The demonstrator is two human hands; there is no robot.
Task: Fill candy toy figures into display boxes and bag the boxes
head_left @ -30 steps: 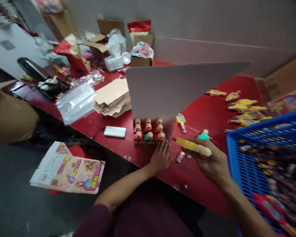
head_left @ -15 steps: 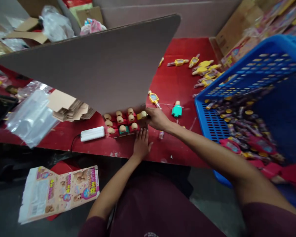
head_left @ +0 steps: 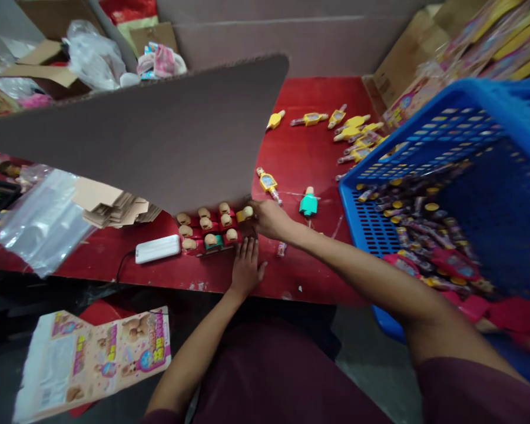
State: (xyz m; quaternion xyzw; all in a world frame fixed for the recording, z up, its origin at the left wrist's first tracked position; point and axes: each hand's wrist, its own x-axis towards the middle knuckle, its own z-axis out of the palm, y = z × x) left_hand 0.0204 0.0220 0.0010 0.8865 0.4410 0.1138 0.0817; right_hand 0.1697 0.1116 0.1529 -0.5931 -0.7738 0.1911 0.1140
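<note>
right hand (head_left: 269, 218): lower centre of frame, fingers pinched on a yellow toy (head_left: 244, 213), holding it at the right end of the toy rows.
left hand (head_left: 246, 268): just below the box, flat on the red table (head_left: 309, 141), fingers together and extended, tips at the box's near edge.
display box (head_left: 207, 232): centre, low red tray with rows of tan-headed toys standing upright; one base green, others red.
cardboard flap (head_left: 159, 135): big grey sheet rising behind the tray, covering upper left of frame.
green toy (head_left: 308, 204): right of the right hand, on the table, apart from it.
loose yellow toys (head_left: 353, 126): upper right, scattered on the table.
blue basket (head_left: 424, 123): right side, full of packaged toys.
white power bank (head_left: 158, 248): left of the tray, cable attached.
printed carton (head_left: 92, 359): lower left, on the floor.
</note>
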